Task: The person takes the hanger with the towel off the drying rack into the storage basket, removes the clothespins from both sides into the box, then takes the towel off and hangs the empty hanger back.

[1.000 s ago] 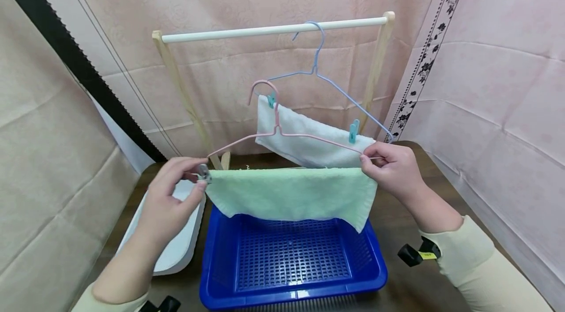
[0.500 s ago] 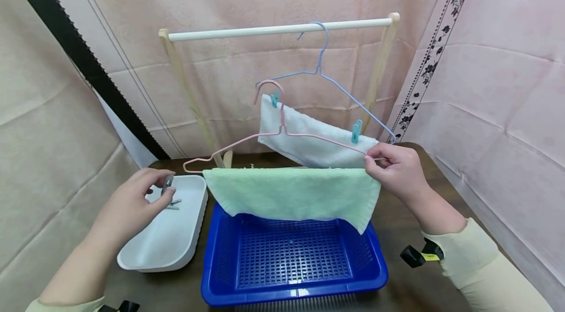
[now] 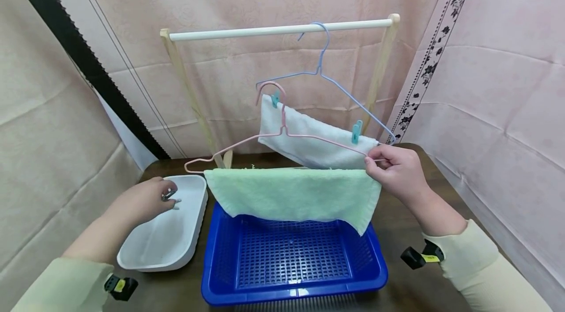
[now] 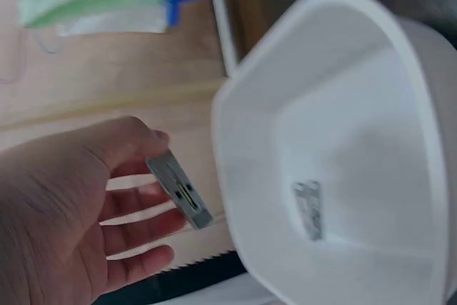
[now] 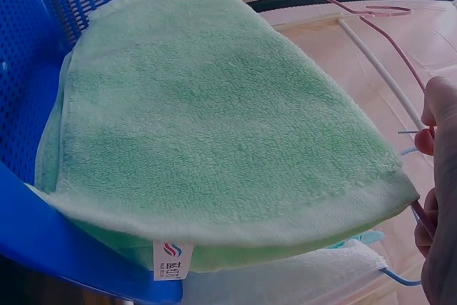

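Observation:
My left hand (image 3: 147,199) is over the white tray (image 3: 132,253), pinching a grey clothespin (image 4: 179,189) between thumb and fingers. Another grey clothespin (image 4: 308,209) lies on the tray's bottom. With thumb and fingertips, my right hand (image 3: 399,167) grips the right end of a pink hanger (image 3: 234,144). A light green towel (image 3: 291,194) is draped over that hanger's lower bar, hanging down in front of and partly over a blue basket (image 3: 291,295). In the right wrist view, the towel shows a white label (image 5: 171,259) at its edge.
Behind stands a rack with a white rail (image 3: 238,33) on wooden posts. From it hangs a blue hanger (image 3: 320,59), tilted, with a white towel (image 3: 304,135) held by teal clothespins (image 3: 356,131). Cloth walls (image 3: 494,106) surround the brown table (image 3: 399,282).
My left hand has left the pink hanger's left end and moved left and down to the white tray with the clothespin. My right hand keeps its grip; the towel stays draped.

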